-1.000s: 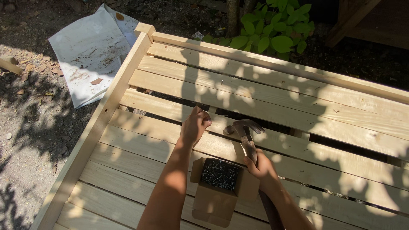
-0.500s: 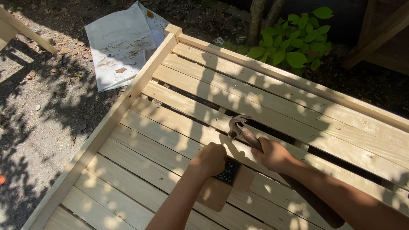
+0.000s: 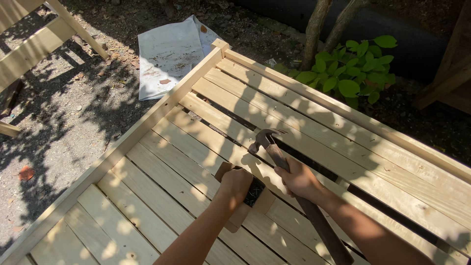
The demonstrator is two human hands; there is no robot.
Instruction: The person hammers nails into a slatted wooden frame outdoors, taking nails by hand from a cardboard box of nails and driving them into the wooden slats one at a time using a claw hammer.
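My right hand (image 3: 299, 180) grips the handle of a claw hammer (image 3: 269, 141), whose metal head points up and left above the pale wooden slats (image 3: 162, 196). My left hand (image 3: 235, 185) reaches into a small open cardboard box (image 3: 262, 201) of dark nails that rests on the slats; the fingers are curled inside it, and what they hold is hidden. The two hands are close together, side by side.
The slatted wooden frame (image 3: 147, 120) lies on bare dirt ground. A white sheet (image 3: 169, 54) lies beyond its far corner. A green leafy plant (image 3: 351, 76) and thin trunks (image 3: 316, 27) stand behind. Another wooden frame (image 3: 34, 39) is at the upper left.
My left hand moved from the slats back to the nail box and dipped into it. The hammer stayed in my right hand; the view shifted left.
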